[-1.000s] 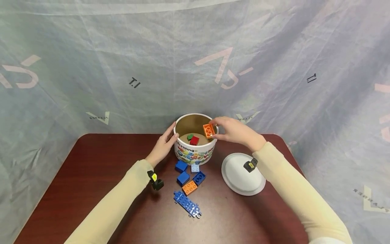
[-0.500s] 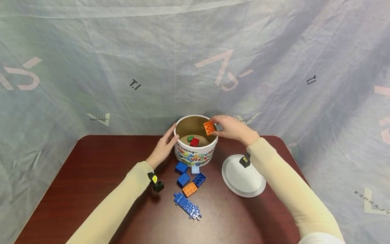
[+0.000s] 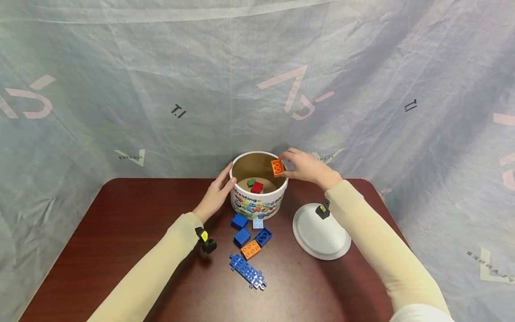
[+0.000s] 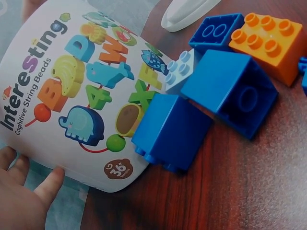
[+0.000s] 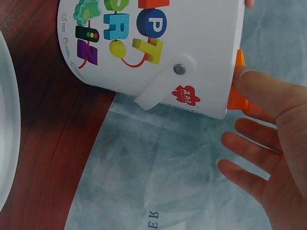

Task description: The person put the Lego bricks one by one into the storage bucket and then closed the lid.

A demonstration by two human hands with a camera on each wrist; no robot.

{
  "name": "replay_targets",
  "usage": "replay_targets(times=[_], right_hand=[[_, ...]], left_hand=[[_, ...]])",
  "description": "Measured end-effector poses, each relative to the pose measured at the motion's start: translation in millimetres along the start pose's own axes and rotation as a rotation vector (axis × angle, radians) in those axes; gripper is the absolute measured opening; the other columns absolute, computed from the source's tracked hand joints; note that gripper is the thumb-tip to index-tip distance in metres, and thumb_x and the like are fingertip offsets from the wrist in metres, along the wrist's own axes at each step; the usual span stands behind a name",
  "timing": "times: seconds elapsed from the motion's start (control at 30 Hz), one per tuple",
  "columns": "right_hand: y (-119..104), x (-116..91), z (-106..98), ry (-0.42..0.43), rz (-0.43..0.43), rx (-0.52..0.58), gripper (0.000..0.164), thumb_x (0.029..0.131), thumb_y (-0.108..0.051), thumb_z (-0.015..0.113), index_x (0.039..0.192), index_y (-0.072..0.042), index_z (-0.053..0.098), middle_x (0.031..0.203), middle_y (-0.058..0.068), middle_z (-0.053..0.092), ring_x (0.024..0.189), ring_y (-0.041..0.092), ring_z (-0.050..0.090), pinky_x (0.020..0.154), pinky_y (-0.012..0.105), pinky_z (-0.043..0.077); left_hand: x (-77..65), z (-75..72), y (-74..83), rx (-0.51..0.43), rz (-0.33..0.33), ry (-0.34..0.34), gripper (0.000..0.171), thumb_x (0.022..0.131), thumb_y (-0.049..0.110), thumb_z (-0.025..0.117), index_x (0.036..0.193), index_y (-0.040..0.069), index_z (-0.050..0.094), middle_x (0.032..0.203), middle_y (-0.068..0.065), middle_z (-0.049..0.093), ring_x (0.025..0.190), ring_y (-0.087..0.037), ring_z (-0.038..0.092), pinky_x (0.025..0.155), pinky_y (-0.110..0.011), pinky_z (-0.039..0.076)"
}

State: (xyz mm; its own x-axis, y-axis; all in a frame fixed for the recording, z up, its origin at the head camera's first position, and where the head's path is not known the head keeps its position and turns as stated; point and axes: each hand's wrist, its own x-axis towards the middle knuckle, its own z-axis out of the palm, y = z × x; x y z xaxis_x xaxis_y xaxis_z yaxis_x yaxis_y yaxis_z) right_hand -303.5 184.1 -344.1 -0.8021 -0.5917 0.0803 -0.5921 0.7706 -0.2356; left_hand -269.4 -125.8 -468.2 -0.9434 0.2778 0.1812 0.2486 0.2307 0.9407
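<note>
A round white bucket (image 3: pixel 257 206) with printed letters stands at the table's back edge, its top uncovered. At its left side, my left hand (image 3: pixel 213 197) rests fairly straight fingers and thumb on the wall by the rim. My right hand (image 3: pixel 309 170) pinches an orange toy brick (image 3: pixel 277 167) between thumb and fingers, over the right part of the bucket's rim. The brick's hollow underside faces the head camera. In the right wrist view the orange brick (image 5: pixel 237 100) partly hides behind the rim. A red brick (image 3: pixel 256 187) and a green piece (image 3: pixel 251 182) lie inside the bucket.
Blue bricks (image 3: pixel 242 237), a pale blue brick (image 3: pixel 258 224) and a second orange brick (image 3: pixel 251 249) lie before the bucket. Nearer is a long blue studded piece (image 3: pixel 247 271). A white lid (image 3: pixel 322 237) lies at the right. A grey cloth (image 3: pixel 225 89) hangs behind.
The right hand with the orange brick has shifted slightly up and to the right, and its forearm has moved a little left. The left hand stays on the bucket.
</note>
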Motion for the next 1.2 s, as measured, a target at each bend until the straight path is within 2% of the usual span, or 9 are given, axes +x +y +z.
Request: replay_targets(times=[0.53,0.9,1.07,1.2], right_hand=[[6.6,-3.3,4.4,-0.015,0.023,-0.001,0.051,0.095,-0.030,0.079,0.133,0.001,0.065,0.132,0.019,0.062,0.116,0.035,0.063,0.103,0.050,0.052],[1.6,-17.7,4.1,0.070,-0.081,-0.045,0.036,0.099,-0.025,0.073,0.126,-0.001,0.070,0.123,0.016,0.067,0.109,0.031,0.067,0.095,0.049,0.056],[-5.3,-27.7,4.9,0.103,-0.113,-0.061,0.032,0.101,-0.026,0.071,0.124,-0.003,0.072,0.117,0.013,0.069,0.105,0.029,0.067,0.091,0.047,0.057],[-11.6,-35.8,7.1,0.141,-0.170,-0.067,0.029,0.100,-0.023,0.071,0.121,-0.003,0.072,0.112,0.012,0.069,0.099,0.027,0.066,0.085,0.045,0.058]], left_hand=[[-0.4,2.0,1.6,0.009,-0.002,-0.006,0.066,0.111,0.039,0.051,0.169,0.028,0.020,0.174,-0.002,0.018,0.158,-0.027,0.022,0.124,-0.050,0.029],[1.0,2.5,2.3,0.007,-0.001,-0.004,0.065,0.111,0.036,0.051,0.168,0.028,0.022,0.173,-0.002,0.020,0.157,-0.027,0.024,0.124,-0.049,0.030],[2.9,3.1,1.9,0.013,0.004,-0.004,0.065,0.111,0.038,0.052,0.168,0.029,0.022,0.173,-0.002,0.020,0.157,-0.028,0.025,0.124,-0.050,0.030],[5.2,2.6,1.9,0.015,0.011,-0.009,0.065,0.111,0.038,0.051,0.168,0.029,0.021,0.173,-0.003,0.020,0.157,-0.029,0.024,0.124,-0.051,0.030]])
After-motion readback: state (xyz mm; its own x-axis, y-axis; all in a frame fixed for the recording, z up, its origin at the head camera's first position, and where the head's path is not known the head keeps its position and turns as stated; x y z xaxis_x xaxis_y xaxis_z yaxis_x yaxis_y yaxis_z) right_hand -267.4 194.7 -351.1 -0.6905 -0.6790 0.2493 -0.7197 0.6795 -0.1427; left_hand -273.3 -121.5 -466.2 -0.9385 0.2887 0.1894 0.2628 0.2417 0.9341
